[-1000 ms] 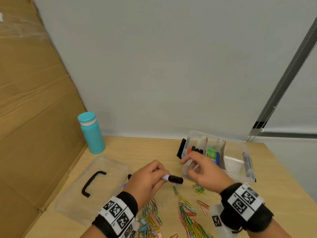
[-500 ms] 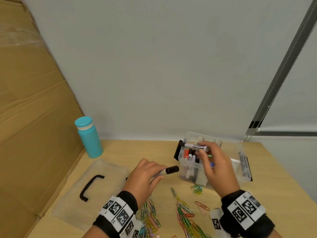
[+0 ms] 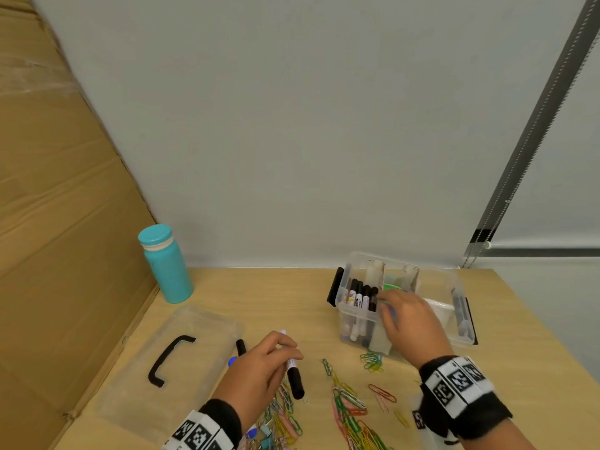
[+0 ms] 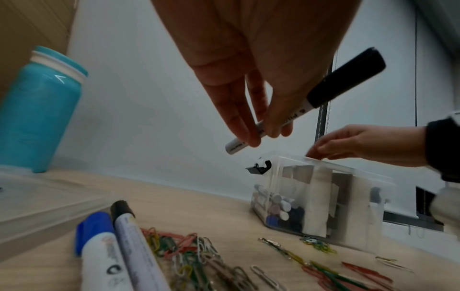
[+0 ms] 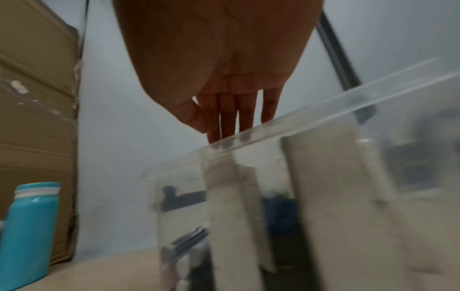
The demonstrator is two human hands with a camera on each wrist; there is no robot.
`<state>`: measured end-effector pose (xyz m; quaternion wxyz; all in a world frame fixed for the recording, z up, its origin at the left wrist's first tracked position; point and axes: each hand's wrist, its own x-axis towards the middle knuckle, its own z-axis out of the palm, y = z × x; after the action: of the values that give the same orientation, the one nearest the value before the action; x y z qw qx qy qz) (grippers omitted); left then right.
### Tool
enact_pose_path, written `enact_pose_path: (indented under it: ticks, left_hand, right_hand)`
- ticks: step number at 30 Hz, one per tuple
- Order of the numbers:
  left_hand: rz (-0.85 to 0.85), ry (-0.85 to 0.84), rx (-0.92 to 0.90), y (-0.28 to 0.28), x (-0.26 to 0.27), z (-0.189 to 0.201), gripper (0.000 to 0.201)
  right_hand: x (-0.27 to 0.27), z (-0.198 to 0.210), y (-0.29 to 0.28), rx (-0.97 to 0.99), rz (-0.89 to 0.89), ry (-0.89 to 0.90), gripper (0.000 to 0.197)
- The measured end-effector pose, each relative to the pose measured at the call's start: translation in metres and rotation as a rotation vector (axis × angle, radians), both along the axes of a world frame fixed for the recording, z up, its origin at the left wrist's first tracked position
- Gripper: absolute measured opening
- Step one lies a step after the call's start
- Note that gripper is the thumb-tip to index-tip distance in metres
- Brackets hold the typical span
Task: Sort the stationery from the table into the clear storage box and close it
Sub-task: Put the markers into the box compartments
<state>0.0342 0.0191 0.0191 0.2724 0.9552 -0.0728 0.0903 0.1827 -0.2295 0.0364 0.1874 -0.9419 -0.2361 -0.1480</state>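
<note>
The clear storage box (image 3: 431, 266) stands open at the back right, with several markers (image 3: 358, 293) upright in its left compartment. My right hand (image 3: 386, 298) reaches over the box with straight fingers at the marker tops and holds nothing; in the right wrist view the right hand (image 5: 231, 126) has its fingertips at the box rim (image 5: 323, 113). My left hand (image 3: 285, 349) pinches a white marker with a black cap (image 3: 294, 381) above the table, cap toward me. In the left wrist view the left hand (image 4: 259, 135) grips the marker barrel (image 4: 343, 78).
The box lid (image 3: 201, 323) with a black handle lies at the left. Two loose markers, black-capped (image 3: 241, 347) and blue-capped (image 3: 232, 361), lie beside it. Coloured paper clips (image 3: 350, 410) spread over the front. A teal bottle (image 3: 165, 264) stands by the cardboard wall (image 3: 65, 222).
My right hand let go of the marker it held over the box; that marker now stands inside. My left hand turned its marker so the cap points toward me.
</note>
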Motion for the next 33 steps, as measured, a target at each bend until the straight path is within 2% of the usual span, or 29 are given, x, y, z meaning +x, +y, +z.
enact_pose_path:
  ticks: [3,6,8,11,16,21,24,26,30,32,33]
  left_hand:
    - [0.022,-0.046,0.069,-0.007,0.007,0.006,0.030]
    - [0.055,-0.089,0.168,-0.029,0.029,0.027,0.036]
    - [0.101,-0.054,0.223,-0.047,0.054,0.044,0.042]
    - [0.158,0.001,0.325,-0.076,0.104,0.057,0.038]
    - [0.179,0.305,0.541,-0.121,0.171,0.062,0.029]
    - [0.148,0.425,0.520,-0.135,0.198,0.044,0.030]
    - [0.121,0.483,0.381,-0.139,0.194,0.044,0.031]
    - [0.122,0.401,0.287,-0.139,0.178,0.049,0.030]
    - [0.156,0.031,0.079,-0.119,0.116,0.040,0.035]
    - [0.198,-0.050,0.046,-0.093,0.084,0.034,0.035]
    - [0.243,-0.038,0.062,-0.077,0.070,0.028,0.034]
  right_hand:
    - [0.001,-0.010,-0.041,0.005,-0.242,-0.039,0.031]
    - [0.001,-0.025,-0.068,-0.043,-0.462,0.056,0.051]
    - [-0.001,-0.030,-0.071,0.024,-0.460,0.135,0.061]
    - [-0.007,-0.030,-0.064,0.174,-0.416,0.165,0.061]
    - [-0.007,-0.030,-0.064,0.178,-0.420,0.136,0.060]
    - [-0.006,-0.030,-0.065,0.155,-0.421,0.107,0.059]
    - [-0.006,-0.030,-0.065,0.148,-0.417,0.087,0.060]
    - [-0.006,-0.030,-0.066,0.144,-0.413,0.076,0.060]
    - [-0.004,-0.035,-0.067,0.147,-0.422,0.071,0.060]
    - [-0.002,-0.037,-0.066,0.148,-0.425,0.069,0.059]
    - [-0.003,-0.038,-0.066,0.149,-0.428,0.066,0.058]
